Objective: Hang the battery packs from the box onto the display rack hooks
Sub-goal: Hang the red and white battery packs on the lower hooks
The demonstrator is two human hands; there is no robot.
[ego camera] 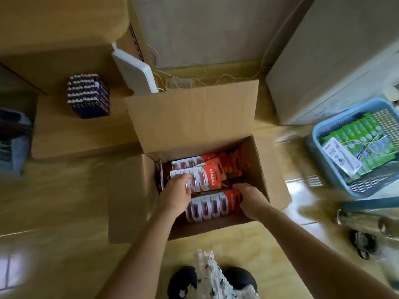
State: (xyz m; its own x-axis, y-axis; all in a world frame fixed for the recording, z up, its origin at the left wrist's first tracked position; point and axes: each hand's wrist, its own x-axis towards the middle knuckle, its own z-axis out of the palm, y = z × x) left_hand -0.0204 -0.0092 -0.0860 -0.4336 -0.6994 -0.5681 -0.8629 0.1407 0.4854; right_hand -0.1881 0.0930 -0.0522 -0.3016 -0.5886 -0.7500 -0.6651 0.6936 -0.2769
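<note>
Fingers (186,177) of my left hand (175,192) curl onto a red-and-white carded battery pack (205,176). My right hand (252,200) grips the near stack of red battery packs (212,207). Both sit inside the open brown cardboard box (194,117). Blue plastic mesh basket (323,167) of green packs (367,143) at right, purple battery block (88,96) far left.

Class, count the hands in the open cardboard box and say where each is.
2. The left hand holds a battery pack at the left of the box; the right hand touches the right end of the lower packs. No others show.
</note>
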